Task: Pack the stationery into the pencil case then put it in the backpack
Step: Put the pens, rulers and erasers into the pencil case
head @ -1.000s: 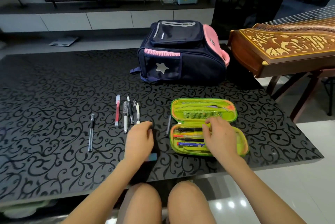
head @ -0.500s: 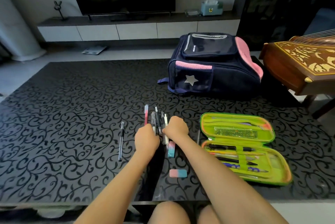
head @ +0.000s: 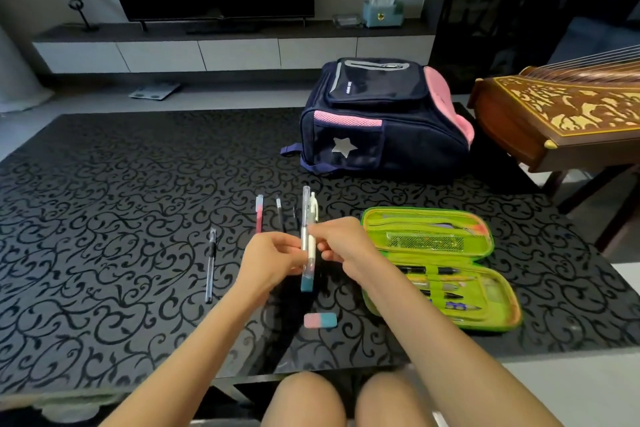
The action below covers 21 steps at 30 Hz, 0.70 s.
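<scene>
Two pens (head: 307,219), one clear and one white, are lifted above the table between my hands. My left hand (head: 273,262) grips their lower part and my right hand (head: 341,241) pinches them from the right. A green pencil case (head: 485,243) lies open to the right with several pens strapped inside. A red pen (head: 259,213) and dark pens (head: 280,215) lie on the table behind my hands. A black pen (head: 210,264) lies apart to the left. A pink and blue eraser (head: 320,320) lies near the front; a second eraser (head: 307,284) shows below the held pens. The navy and pink backpack (head: 381,118) stands behind.
The black patterned table (head: 104,219) spreads wide to the left. A carved wooden zither (head: 561,122) on a stand sits at the right, close to the backpack. A TV console with a tissue box (head: 382,13) runs along the far wall.
My right hand left the pencil case and joined my left at the pen group. Both hands then lifted two pens off the table. The camera view shifted left.
</scene>
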Available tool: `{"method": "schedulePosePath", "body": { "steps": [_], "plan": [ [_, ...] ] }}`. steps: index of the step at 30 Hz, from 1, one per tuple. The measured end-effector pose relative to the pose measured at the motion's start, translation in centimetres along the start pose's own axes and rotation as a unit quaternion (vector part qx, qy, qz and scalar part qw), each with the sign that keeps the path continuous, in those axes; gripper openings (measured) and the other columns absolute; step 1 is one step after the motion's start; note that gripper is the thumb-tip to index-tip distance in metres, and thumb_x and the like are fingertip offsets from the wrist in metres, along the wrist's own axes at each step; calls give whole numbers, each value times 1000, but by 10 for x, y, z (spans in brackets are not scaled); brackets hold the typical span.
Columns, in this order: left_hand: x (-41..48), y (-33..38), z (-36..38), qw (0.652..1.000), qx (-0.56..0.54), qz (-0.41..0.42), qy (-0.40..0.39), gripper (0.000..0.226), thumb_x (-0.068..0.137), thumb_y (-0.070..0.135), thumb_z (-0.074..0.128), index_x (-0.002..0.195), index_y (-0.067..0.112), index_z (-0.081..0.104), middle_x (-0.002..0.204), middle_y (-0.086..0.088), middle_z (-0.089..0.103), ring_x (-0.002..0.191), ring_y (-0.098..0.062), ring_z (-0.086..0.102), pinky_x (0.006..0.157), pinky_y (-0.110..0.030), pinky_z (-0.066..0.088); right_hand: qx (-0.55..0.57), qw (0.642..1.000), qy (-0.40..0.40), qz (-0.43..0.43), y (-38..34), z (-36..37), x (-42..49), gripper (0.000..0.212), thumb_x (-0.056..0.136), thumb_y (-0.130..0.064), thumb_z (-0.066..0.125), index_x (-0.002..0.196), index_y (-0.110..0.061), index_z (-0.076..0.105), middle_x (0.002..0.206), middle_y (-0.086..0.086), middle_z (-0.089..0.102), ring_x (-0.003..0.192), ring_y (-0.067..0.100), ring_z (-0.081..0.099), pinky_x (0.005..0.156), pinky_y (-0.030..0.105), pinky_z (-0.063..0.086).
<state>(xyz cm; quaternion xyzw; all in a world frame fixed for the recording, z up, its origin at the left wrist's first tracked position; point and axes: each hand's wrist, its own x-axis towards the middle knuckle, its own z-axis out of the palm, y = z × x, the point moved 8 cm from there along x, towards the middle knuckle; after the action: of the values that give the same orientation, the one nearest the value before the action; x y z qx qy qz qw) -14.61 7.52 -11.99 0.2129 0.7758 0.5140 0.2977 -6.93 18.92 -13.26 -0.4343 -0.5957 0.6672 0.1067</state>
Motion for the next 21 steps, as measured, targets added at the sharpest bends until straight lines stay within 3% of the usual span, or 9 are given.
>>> {"method": "schedulePosePath", "body": {
  "steps": [5,8,10,12,15,17,19,21],
  "plan": [
    [-32,23,47,993,69,92,-26,11,71,0,69,76,10,70,69,-11,71,60,-17,66,65,-29,57,2,998,3,-68,5,-50,-43,12,86,-13,62,82,-3,68,56,4,49,42,7,42,38,15,33],
    [-49,31,88,987,74,136,-45,10,75,2,66,81,10,68,71,-1,67,62,-9,59,61,-17,50,-36,991,32,-124,3,-81,-62,15,86,-13,64,74,-5,67,62,5,58,57,14,55,56,30,49],
    [-53,34,110,985,52,148,-78,13,77,5,69,88,12,68,75,1,66,67,-8,61,65,-12,50,-117,975,64,-176,-6,-105,-70,24,85,-13,65,61,-16,63,55,-4,56,55,7,52,57,23,44],
    [-49,32,121,981,66,154,-100,21,79,6,69,99,11,70,85,-1,70,77,-11,65,77,-19,54,-263,941,86,-195,-13,-130,-78,34,85,-18,65,53,-22,53,50,-8,46,49,4,42,48,18,31],
    [-39,23,112,974,138,170,-52,24,83,2,62,104,11,68,93,0,68,86,-11,63,86,-26,53,-524,833,77,-160,-1,-157,-81,29,82,-30,67,60,-17,54,60,0,49,58,17,45,49,28,29],
    [-39,22,108,965,173,193,-32,24,85,4,61,107,13,66,95,3,62,88,-11,59,85,-27,51,-616,772,36,-153,17,-152,-79,21,81,-31,68,69,-16,61,71,3,56,72,22,50,51,30,29],
    [-41,22,111,951,206,225,-48,29,84,11,64,113,14,62,98,3,57,93,-13,55,86,-26,48,-643,747,-6,-168,36,-139,-74,14,83,-31,66,88,-17,67,89,6,63,91,24,52,61,29,32],
    [-43,17,121,934,247,243,-88,35,83,20,67,117,17,61,106,0,59,102,-13,52,92,-26,43,-634,752,-27,-177,47,-134,-69,26,83,-27,67,107,-20,65,101,6,65,103,24,52,73,32,38]
  ]
}}
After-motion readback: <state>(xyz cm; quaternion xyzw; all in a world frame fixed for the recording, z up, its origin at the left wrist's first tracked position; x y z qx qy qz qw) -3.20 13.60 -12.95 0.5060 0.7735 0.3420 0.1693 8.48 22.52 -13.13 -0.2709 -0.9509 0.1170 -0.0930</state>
